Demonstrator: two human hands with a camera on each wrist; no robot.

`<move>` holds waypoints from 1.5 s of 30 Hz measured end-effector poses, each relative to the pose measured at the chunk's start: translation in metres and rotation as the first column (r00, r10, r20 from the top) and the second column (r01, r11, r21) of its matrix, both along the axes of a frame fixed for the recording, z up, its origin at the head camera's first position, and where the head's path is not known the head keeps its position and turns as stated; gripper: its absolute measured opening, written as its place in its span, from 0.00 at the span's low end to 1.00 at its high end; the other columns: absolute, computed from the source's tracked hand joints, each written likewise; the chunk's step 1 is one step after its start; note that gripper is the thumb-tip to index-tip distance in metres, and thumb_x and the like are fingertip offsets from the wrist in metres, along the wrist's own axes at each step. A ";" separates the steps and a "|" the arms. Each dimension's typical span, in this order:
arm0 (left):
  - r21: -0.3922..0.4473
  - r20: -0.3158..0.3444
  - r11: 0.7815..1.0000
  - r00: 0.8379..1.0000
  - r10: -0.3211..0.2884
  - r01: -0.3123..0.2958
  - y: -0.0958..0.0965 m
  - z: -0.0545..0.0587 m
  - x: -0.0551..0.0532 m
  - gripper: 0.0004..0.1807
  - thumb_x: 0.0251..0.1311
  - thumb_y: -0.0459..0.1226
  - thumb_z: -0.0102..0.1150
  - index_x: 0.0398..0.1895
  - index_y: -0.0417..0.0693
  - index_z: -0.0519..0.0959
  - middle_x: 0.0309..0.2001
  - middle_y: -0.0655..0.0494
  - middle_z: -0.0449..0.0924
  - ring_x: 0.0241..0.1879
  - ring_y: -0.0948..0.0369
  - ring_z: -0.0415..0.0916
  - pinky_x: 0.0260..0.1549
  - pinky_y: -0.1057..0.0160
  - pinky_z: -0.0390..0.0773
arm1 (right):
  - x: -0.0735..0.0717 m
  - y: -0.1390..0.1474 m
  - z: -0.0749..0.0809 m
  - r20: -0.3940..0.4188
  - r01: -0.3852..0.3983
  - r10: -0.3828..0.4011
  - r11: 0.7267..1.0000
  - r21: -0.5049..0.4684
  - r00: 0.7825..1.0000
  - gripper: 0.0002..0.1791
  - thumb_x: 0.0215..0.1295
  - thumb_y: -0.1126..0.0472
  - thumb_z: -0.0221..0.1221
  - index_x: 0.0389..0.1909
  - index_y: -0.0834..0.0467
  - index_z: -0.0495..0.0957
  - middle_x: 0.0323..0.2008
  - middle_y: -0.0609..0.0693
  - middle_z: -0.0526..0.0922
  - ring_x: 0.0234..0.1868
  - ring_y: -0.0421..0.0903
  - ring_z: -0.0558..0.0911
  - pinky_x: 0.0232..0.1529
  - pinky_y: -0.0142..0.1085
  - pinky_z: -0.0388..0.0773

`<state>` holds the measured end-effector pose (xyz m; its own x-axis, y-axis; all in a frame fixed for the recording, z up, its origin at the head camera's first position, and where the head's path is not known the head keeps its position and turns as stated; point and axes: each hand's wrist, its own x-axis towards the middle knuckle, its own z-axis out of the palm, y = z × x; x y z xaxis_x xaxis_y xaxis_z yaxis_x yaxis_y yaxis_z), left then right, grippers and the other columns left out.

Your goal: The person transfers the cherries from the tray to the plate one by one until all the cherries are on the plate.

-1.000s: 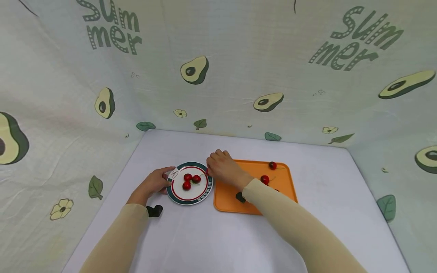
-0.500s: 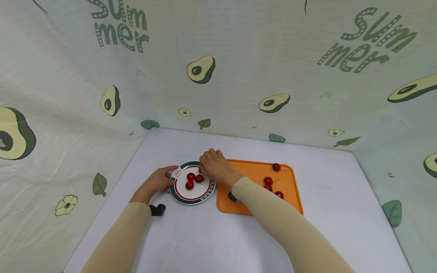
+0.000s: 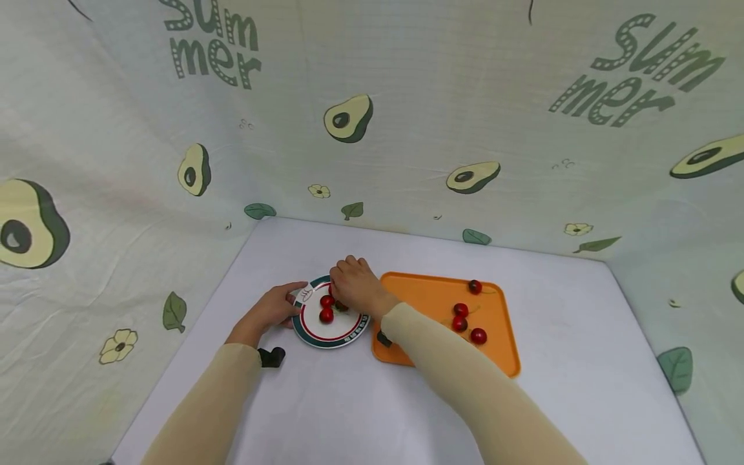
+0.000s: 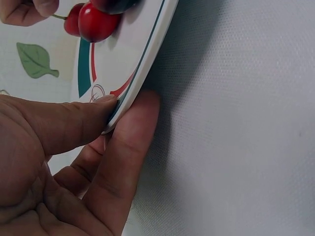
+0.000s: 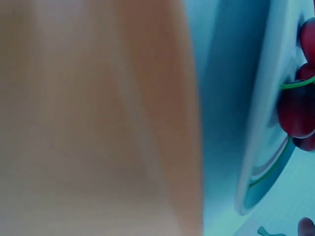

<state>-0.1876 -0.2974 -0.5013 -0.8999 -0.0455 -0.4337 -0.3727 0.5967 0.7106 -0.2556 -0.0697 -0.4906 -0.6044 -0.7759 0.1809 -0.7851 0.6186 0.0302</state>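
Note:
A white plate (image 3: 310,328) with a green and red rim bears several red cherries (image 3: 327,315). My left hand (image 3: 274,307) pinches its left rim, the thumb (image 4: 74,120) on top and fingers beneath in the left wrist view. Over the plate's right side is my right hand (image 3: 356,286), fingers curled. In the left wrist view its fingertips pinch the green stem of a cherry (image 4: 72,20), which sits against other cherries. From the head, this hand partly hides the cherries beneath it. The right wrist view shows dark red cherries (image 5: 294,110) with green stems beside the rim.
Right of the plate lies an orange tray (image 3: 415,290), partly under my right forearm. Several cherries (image 3: 460,323) with stems lie in it. Both stand on a white-covered table (image 3: 325,407), with a printed cloth (image 3: 407,129) hanging behind and at the sides.
My right hand has moved left with the cherry, from the plate's right edge to over the cherries on it. More of the tray's cherries show. My left hand keeps hold of the rim.

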 end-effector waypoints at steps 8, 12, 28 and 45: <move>-0.013 -0.010 1.000 1.000 -0.003 0.003 0.001 0.000 0.001 0.37 0.69 0.27 0.61 0.80 0.51 0.67 0.47 0.42 0.72 0.30 0.57 0.78 0.30 0.63 0.84 | 0.001 0.008 -0.006 -0.025 0.058 -0.058 0.998 0.005 0.998 0.12 0.79 0.52 0.56 0.47 0.55 0.81 0.41 0.48 0.80 0.46 0.48 0.72 0.50 0.40 0.72; -0.009 -0.019 1.000 1.000 -0.005 0.005 0.001 -0.001 0.002 0.37 0.68 0.26 0.60 0.80 0.50 0.66 0.46 0.43 0.72 0.29 0.57 0.77 0.30 0.63 0.84 | 0.002 0.013 -0.008 -0.002 0.067 -0.067 0.998 0.015 0.998 0.11 0.79 0.52 0.56 0.49 0.55 0.81 0.42 0.48 0.81 0.47 0.48 0.72 0.52 0.41 0.72; -0.005 -0.025 1.000 1.000 0.003 -0.003 0.001 -0.005 0.001 0.38 0.68 0.26 0.61 0.80 0.51 0.67 0.45 0.44 0.73 0.28 0.57 0.77 0.30 0.63 0.84 | 0.003 0.015 -0.012 -0.009 0.073 -0.072 0.995 0.067 0.997 0.14 0.79 0.51 0.55 0.54 0.55 0.81 0.47 0.49 0.81 0.50 0.49 0.73 0.55 0.41 0.73; 0.005 -0.009 1.000 1.000 -0.011 0.011 0.002 -0.002 0.004 0.38 0.68 0.26 0.59 0.81 0.49 0.64 0.49 0.41 0.75 0.30 0.57 0.79 0.31 0.62 0.85 | 0.011 0.054 -0.004 0.018 0.094 -0.095 0.994 0.047 0.995 0.27 0.78 0.44 0.57 0.68 0.55 0.75 0.66 0.51 0.77 0.69 0.53 0.72 0.73 0.51 0.69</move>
<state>-0.1838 -0.2951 -0.5030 -0.9043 -0.0337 -0.4255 -0.3596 0.5970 0.7171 -0.2441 -0.0159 -0.4949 -0.6783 -0.7226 0.1332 -0.7242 0.6881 0.0452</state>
